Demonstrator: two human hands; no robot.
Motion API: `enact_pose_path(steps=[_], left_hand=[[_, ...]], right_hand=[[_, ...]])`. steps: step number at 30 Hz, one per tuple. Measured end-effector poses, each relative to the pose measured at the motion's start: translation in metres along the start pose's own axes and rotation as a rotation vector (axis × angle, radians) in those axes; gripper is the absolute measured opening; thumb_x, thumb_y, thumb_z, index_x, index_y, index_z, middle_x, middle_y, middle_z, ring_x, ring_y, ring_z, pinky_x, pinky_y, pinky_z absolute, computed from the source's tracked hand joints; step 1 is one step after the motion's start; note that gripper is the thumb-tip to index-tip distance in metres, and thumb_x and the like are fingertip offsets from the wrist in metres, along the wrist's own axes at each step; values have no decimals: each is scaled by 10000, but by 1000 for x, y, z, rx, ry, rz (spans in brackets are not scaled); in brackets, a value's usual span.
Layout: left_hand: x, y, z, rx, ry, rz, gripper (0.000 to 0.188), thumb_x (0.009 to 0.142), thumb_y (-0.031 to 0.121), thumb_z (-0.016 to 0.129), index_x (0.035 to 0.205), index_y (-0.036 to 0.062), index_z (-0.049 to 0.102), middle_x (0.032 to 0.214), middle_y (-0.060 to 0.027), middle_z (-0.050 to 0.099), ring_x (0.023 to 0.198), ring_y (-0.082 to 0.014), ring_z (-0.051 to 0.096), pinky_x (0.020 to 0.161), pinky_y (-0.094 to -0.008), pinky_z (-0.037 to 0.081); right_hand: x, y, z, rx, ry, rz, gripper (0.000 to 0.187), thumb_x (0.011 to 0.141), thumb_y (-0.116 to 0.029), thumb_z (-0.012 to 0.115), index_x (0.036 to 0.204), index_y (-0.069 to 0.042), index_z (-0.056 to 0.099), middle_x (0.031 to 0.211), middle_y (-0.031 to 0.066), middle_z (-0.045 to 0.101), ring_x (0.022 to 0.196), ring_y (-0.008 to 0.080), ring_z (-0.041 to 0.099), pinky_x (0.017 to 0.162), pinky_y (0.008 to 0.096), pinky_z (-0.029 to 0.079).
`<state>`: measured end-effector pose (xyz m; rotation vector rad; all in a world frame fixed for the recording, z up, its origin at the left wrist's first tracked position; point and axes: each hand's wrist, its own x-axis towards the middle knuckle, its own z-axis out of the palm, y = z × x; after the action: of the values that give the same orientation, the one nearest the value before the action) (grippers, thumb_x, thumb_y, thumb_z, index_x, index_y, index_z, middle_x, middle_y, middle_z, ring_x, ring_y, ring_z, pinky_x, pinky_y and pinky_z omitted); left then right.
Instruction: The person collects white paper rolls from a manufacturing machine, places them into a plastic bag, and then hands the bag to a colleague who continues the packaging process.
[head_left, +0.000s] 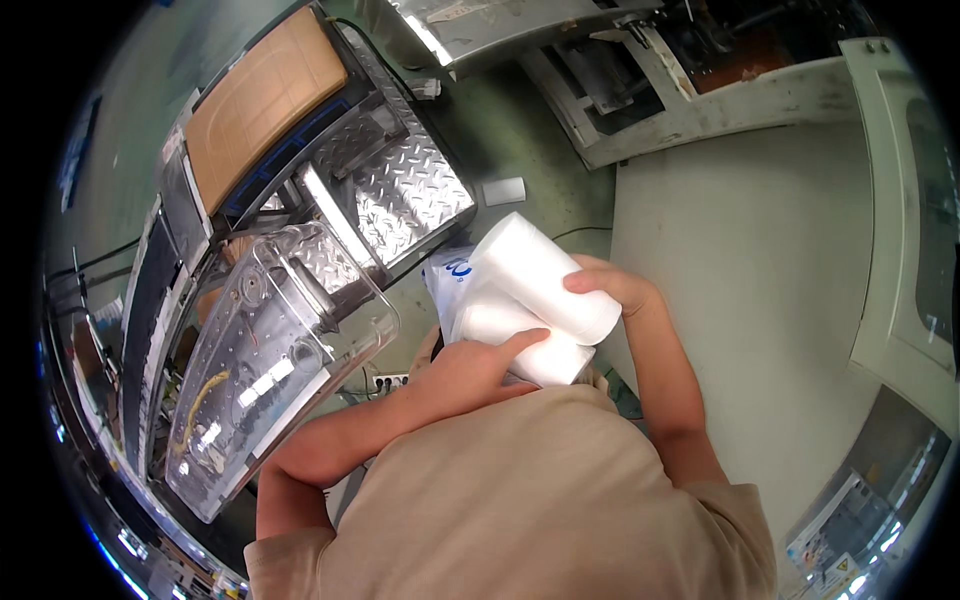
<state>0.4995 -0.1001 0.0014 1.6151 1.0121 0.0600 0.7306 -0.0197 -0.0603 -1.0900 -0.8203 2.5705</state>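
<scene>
Both white rolls (540, 300) are up against the person's chest, over the blue-printed plastic bag (452, 275). The right hand (612, 290) wraps the upper roll; the left hand (478, 365) presses the lower one. Neither has reached the clear machine cover (270, 360) beside them.

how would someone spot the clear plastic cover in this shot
Start at the diamond-plate metal machine on the left. Just below it, beside the left hand, sits the clear plastic cover. Unlike the white rolls, it is see-through with rounded corners.
</scene>
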Motion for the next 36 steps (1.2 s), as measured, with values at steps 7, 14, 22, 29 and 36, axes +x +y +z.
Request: enact_pose_path(steps=[7,14,22,29,36], left_hand=[[-6,-11,1,6,-162,155,310,798,355,604,1012,143,530,670,-122,604,610,-308,594,557,-398,457],[-16,-14,22,99,-12,312,248,763,357,663,684,136,585,532,-49,563,501,-225,580,459,-310,440],[-30,1,67,126,-78,407,220,789,335,636,717,135,578,563,-65,575,508,-248,574,472,-333,439],[-45,23,112,152,-159,358,183,814,328,609,814,145,608,587,-68,570,520,-240,558,505,-344,432],[-67,45,145,228,-181,355,164,813,306,615,844,145,627,558,-50,546,504,-219,547,508,-331,431]], right_hand=[[-49,4,45,-306,28,-2,766,669,-311,722,1273,5,373,1180,106,488,1101,203,454,924,306,362],[-64,28,47,-388,11,-93,751,686,-332,721,1275,-13,380,1177,98,492,1081,193,469,906,303,377],[-71,71,46,-228,124,-20,740,747,-412,662,1276,22,380,1204,117,492,1111,189,459,942,282,340],[-116,143,36,10,254,45,753,754,-476,631,1245,45,396,1130,126,526,1016,170,513,855,268,411],[-184,158,92,-237,544,-261,752,702,-450,696,1168,64,405,1077,188,521,995,219,518,833,304,420]])
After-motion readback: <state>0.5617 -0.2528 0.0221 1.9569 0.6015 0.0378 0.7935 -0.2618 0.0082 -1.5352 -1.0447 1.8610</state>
